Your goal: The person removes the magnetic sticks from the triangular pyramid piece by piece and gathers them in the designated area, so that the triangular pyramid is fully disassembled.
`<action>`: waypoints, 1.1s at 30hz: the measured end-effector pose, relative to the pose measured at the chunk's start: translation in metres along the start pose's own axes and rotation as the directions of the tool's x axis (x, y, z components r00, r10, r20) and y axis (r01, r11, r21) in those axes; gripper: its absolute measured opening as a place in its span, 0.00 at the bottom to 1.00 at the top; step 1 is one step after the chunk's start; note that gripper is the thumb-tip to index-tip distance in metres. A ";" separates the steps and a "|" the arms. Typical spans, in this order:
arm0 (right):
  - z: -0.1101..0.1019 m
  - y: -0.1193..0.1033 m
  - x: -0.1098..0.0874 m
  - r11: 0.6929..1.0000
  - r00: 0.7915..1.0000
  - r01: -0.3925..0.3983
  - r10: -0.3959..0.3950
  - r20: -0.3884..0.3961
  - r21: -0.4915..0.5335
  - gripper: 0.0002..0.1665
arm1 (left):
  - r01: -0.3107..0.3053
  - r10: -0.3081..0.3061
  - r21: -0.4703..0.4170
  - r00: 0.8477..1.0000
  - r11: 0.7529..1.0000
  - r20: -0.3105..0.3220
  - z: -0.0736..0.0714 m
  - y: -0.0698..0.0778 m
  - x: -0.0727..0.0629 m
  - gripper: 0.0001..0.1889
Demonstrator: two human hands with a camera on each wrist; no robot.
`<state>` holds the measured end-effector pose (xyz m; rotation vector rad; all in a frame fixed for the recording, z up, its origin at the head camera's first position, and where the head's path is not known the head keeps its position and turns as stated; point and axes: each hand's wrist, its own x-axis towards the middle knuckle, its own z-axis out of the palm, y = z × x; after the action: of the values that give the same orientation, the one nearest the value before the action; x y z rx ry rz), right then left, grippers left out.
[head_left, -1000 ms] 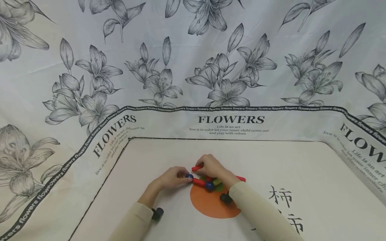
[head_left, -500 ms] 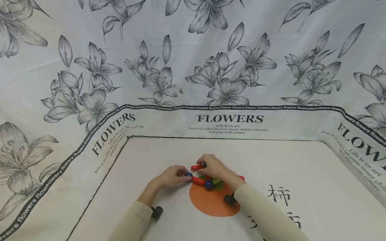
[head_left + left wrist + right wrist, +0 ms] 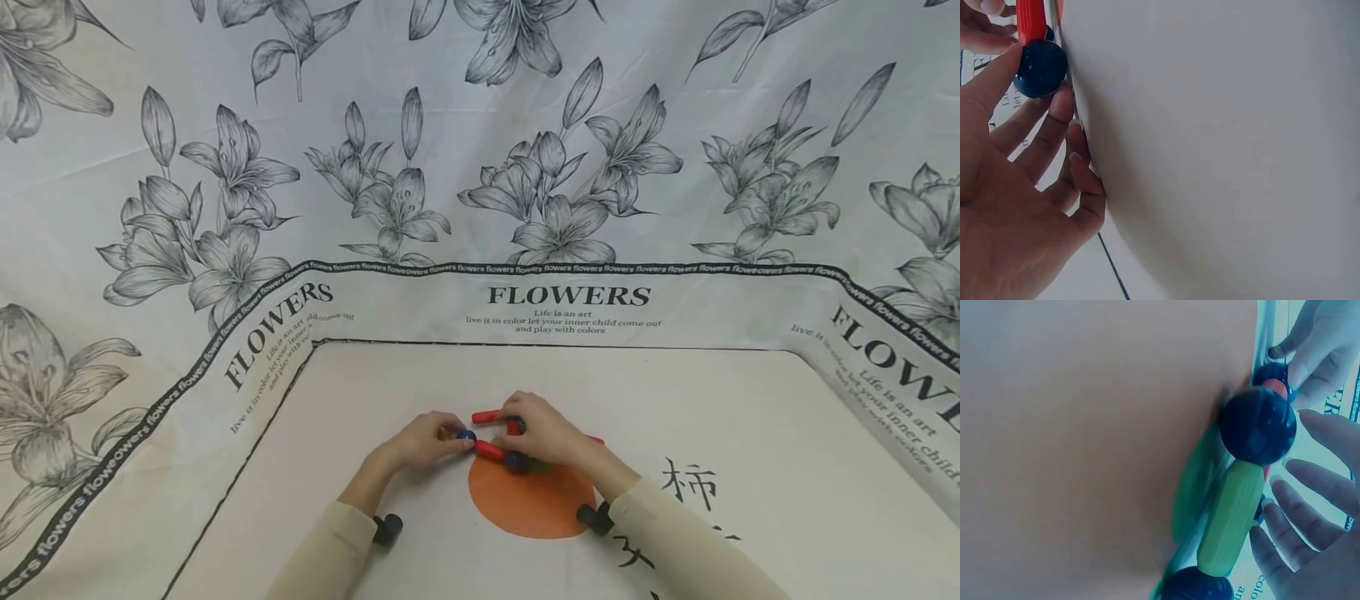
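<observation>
Two bare hands work over a white table (image 3: 375, 383). The left hand (image 3: 426, 440) pinches the first ball (image 3: 467, 437), blue, between thumb and fingertips, its last two fingers bent. From this ball a red rod (image 3: 491, 450) runs to the second ball (image 3: 516, 462), dark blue, which in the head view lies at the upper edge of an orange print (image 3: 528, 504). In the right-wrist view, a green rod (image 3: 1230, 519) links the second ball to a third ball (image 3: 1197, 584). Beside this row, the right hand (image 3: 547, 429) holds its digits apart and gently curved, without a closed grip; contact cannot be told. Another red rod (image 3: 486, 417) lies beyond the row, its right end reaching the right hand's fingers.
</observation>
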<state>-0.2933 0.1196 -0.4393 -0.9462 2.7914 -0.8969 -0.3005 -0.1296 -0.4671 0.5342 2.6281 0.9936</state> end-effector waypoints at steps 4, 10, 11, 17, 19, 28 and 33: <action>0.004 -0.001 -0.005 1.000 1.000 0.005 -0.005 0.030 0.015 0.19 | -0.004 0.004 -0.004 1.000 1.000 -0.003 0.000 0.001 -0.001 0.14; 0.010 -0.001 -0.007 1.000 0.998 0.016 -0.018 0.063 0.021 0.15 | 0.002 -0.002 0.006 1.000 1.000 0.001 0.001 0.001 -0.001 0.14; 0.011 -0.001 -0.007 1.000 0.998 0.021 -0.023 0.065 0.018 0.14 | 0.006 -0.006 0.006 1.000 1.000 0.003 0.001 0.001 0.000 0.15; 0.016 0.000 -0.004 0.999 0.997 0.030 -0.029 0.068 -0.013 0.09 | 0.024 -0.024 0.012 1.000 1.000 0.005 0.002 0.000 0.000 0.16; 0.017 -0.001 -0.004 1.000 0.998 0.015 -0.014 0.069 -0.025 0.08 | 0.023 -0.023 0.013 1.000 1.000 0.003 0.002 0.001 0.000 0.16; 0.020 -0.005 -0.001 0.997 0.998 -0.033 0.036 0.047 -0.063 0.07 | -0.014 0.014 0.018 1.000 1.000 0.001 0.002 -0.001 0.000 0.16; 0.021 -0.004 -0.001 0.997 0.997 -0.049 0.052 0.048 -0.054 0.08 | -0.035 0.035 0.024 0.999 0.999 0.007 0.002 -0.003 0.001 0.15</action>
<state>-0.2854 0.1069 -0.4545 -0.8879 2.7965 -0.7855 -0.3016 -0.1302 -0.4703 0.5902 2.6364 0.9701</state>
